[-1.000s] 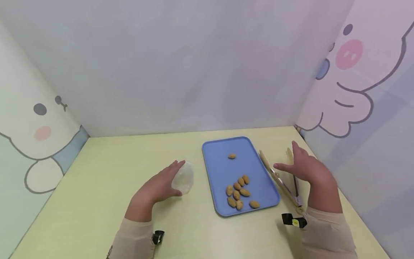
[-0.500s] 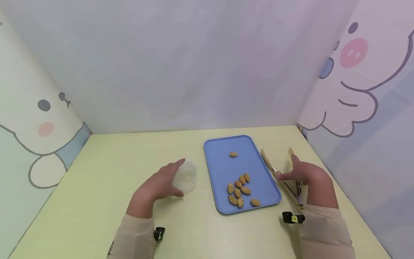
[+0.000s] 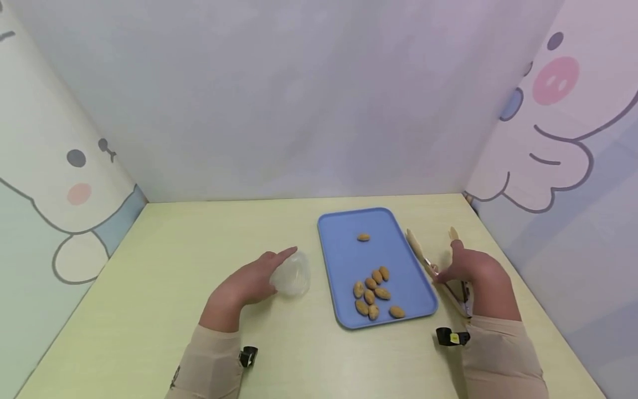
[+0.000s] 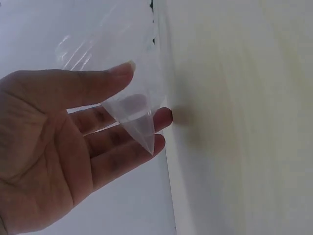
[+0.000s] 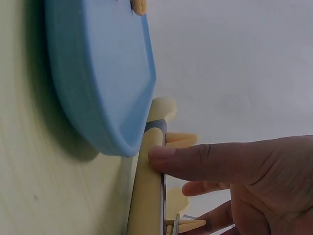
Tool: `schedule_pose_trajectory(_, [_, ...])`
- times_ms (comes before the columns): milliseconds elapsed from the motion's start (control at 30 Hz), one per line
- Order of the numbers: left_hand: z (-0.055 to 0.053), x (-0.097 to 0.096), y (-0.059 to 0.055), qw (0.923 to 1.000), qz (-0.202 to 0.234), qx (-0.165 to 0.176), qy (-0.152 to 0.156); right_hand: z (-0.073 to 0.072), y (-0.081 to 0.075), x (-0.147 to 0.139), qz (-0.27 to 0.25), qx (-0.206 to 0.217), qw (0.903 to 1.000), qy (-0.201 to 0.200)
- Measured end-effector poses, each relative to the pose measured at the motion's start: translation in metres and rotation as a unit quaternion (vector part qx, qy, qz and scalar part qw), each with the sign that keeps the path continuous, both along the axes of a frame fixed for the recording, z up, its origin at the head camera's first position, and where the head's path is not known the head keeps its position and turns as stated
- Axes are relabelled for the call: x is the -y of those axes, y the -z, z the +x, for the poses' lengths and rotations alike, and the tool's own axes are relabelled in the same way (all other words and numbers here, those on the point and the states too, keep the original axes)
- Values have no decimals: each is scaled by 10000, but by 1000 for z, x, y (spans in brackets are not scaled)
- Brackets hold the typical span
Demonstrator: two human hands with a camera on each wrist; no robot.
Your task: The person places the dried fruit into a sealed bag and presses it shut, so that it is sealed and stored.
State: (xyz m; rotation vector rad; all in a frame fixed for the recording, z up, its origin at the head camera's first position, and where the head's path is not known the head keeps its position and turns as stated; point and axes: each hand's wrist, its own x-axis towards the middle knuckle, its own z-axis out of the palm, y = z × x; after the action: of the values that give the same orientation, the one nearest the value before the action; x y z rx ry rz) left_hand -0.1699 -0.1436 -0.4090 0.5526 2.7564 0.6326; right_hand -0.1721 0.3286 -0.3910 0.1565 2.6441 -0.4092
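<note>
My left hand (image 3: 251, 281) holds a clear plastic bowl (image 3: 292, 277) by its side, left of the blue tray. In the left wrist view the thumb lies along the near side of the bowl (image 4: 120, 49), the fingers behind it. A pointed corner shows between them. My right hand (image 3: 471, 267) is around the tongs (image 3: 415, 245), right of the tray. Seen from the right wrist, the thumb presses one arm of the tongs (image 5: 146, 186) and the fingers are at the other arm. The tongs have cream tips and lie spread in a V.
The blue tray (image 3: 344, 233) sits between my hands. Several almonds (image 3: 382, 293) lie clustered on its near part, with a single almond (image 3: 364, 237) farther back. A grey wall (image 3: 299, 111) stands behind the table (image 3: 214, 227), and printed cartoon panels rise at both sides.
My right hand has come down onto the tongs from above them. The left hand has closed on the bowl, which has tilted slightly. The tray and almonds keep their places.
</note>
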Motion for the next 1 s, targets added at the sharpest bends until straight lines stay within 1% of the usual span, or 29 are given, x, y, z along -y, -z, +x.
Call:
schedule_pose_trajectory(67, [1, 0, 0, 9998, 19, 172, -101, -1, -1, -3, -94, -23, 9999, 61])
schedule_pose_trajectory(133, [2, 0, -1, 9994, 75, 271, -206, -2, 0, -7, -196, -39, 9997, 135])
schedule_pose_trajectory(333, [2, -1, -2, 9987, 146, 295, -385, -4, 3, -15, -454, -102, 9986, 268])
schedule_pose_trajectory(400, [2, -1, -3, 9986, 167, 315, -398, -4, 3, -15, -441, -296, 9984, 207])
schedule_pose_trajectory(567, [1, 1, -6, 9985, 234, 355, -339, -5, 1, -14, -430, -992, 9941, 61])
schedule_pose_trajectory(700, [1, 2, -7, 9984, 283, 408, -285, -5, -2, -13, -466, -1186, 9917, 156])
schedule_pose_trajectory(767, [2, 3, -7, 9985, 278, 392, -244, -4, -3, -13, -431, -1145, 9922, 248])
schedule_pose_trajectory(833, [2, 3, -7, 9987, 280, 376, -177, -3, -4, -13, -368, -1020, 9936, 306])
schedule_pose_trajectory(933, [2, 4, -6, 9990, 241, 356, -103, -3, -3, -11, -444, -638, 9964, 342])
schedule_pose_trajectory(1000, [2, 5, -6, 9988, 235, 401, -121, -4, 0, -9, -445, -484, 9974, 298])
